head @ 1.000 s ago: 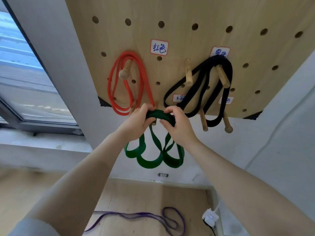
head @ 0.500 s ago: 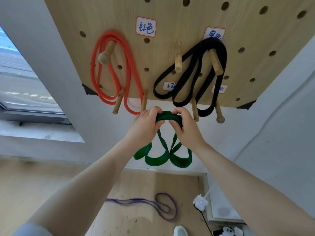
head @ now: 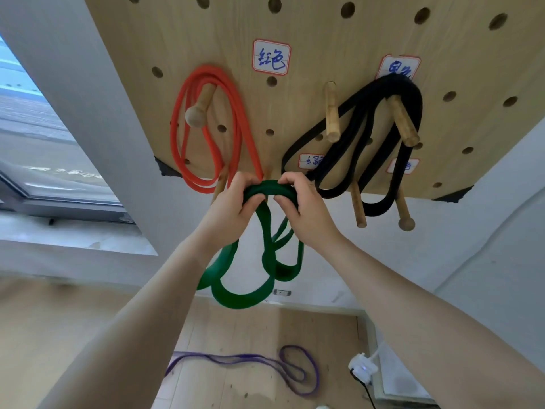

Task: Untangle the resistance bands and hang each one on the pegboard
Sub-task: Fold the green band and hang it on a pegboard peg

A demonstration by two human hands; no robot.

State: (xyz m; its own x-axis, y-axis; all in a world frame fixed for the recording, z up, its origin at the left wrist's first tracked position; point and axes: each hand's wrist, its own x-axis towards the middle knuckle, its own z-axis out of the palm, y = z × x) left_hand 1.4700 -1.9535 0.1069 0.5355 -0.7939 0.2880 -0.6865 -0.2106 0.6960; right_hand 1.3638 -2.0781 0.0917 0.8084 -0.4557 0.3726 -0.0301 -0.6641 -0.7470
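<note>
Up on the wooden pegboard (head: pixel 324 31), moving left to right, a red resistance band (head: pixel 236 113) hangs in loops over a round-knobbed peg (head: pixel 199 109), and a black resistance band (head: pixel 380 113) is draped over two plain pegs. Below the board's lower edge, the left hand (head: pixel 228 215) and right hand (head: pixel 306 215) both curl their fingers round the top bend of the green resistance band (head: pixel 244 296), pinching it just in front of a lower peg; its loops dangle between the forearms. Down on the wooden floor (head: pixel 53 335) lies a purple resistance band (head: pixel 292 370), with a white plug (head: pixel 361 369) just beside it to the right.
</note>
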